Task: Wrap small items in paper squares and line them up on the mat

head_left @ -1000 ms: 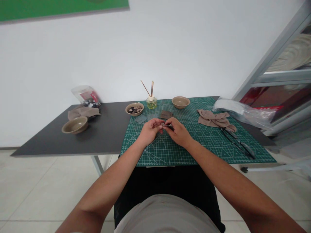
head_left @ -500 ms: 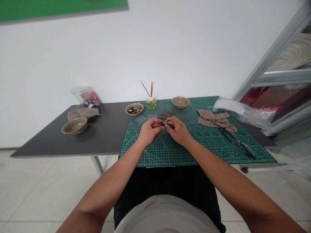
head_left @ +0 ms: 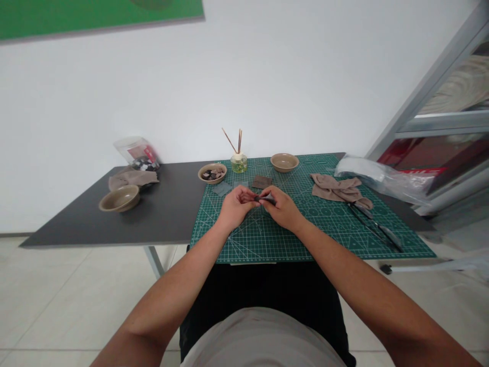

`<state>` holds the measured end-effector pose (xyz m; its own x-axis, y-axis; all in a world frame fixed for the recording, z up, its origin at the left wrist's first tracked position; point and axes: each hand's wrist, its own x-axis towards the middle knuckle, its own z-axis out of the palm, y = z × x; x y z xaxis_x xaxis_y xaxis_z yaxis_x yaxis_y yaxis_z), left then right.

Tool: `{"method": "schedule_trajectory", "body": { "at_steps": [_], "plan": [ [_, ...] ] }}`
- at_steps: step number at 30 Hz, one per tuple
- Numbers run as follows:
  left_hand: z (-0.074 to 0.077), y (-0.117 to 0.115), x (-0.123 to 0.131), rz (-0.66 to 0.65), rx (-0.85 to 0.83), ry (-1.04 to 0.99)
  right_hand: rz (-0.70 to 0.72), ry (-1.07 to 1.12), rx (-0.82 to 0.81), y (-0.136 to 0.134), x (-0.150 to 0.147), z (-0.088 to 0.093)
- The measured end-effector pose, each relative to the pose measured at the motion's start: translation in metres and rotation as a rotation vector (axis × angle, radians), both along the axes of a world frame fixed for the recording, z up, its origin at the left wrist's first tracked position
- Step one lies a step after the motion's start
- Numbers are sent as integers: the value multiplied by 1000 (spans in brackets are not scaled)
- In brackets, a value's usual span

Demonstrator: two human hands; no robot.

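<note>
Over the green cutting mat (head_left: 214,244), my left hand (head_left: 237,206) and my right hand (head_left: 282,206) meet fingertip to fingertip. My left thumb and fingers pinch a small dark piece (head_left: 257,198), mostly hidden by the fingertips. A thin, dark grey folded sheet (head_left: 270,198) is held in my right fingers and touches that piece. Just beyond the hands lie a brown square sheet (head_left: 262,182) and two grey-blue square sheets, one of them a grey sheet (head_left: 221,189) at the left. A bowl of small dark and pinkish stones (head_left: 212,174) stands behind them.
A reed diffuser (head_left: 239,163) and a tan bowl (head_left: 284,162) stand at the back. On the right are a brown cloth (head_left: 340,188), glasses (head_left: 376,228) and a plastic bag (head_left: 382,176). Another bowl (head_left: 119,199), a cloth (head_left: 133,177) and a clear container (head_left: 137,151) are left.
The grey sheet in my right fingers has tilted slightly, and the fingertips have shifted a little around the dark piece. The view has moved slightly; the other things stay put.
</note>
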<state>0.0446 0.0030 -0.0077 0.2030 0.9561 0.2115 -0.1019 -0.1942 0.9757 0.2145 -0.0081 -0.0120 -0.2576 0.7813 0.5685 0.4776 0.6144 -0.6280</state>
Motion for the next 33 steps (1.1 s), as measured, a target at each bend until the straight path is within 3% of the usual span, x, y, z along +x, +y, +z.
{"method": "schedule_trajectory", "body": {
  "at_steps": [7,33],
  "plan": [
    [-1,1,0,-7,5,-18,49,-19,33,0,-2,0],
    [1,0,0,4,9,-50,-5,-14,-34,1,-2,-1]
  ]
}}
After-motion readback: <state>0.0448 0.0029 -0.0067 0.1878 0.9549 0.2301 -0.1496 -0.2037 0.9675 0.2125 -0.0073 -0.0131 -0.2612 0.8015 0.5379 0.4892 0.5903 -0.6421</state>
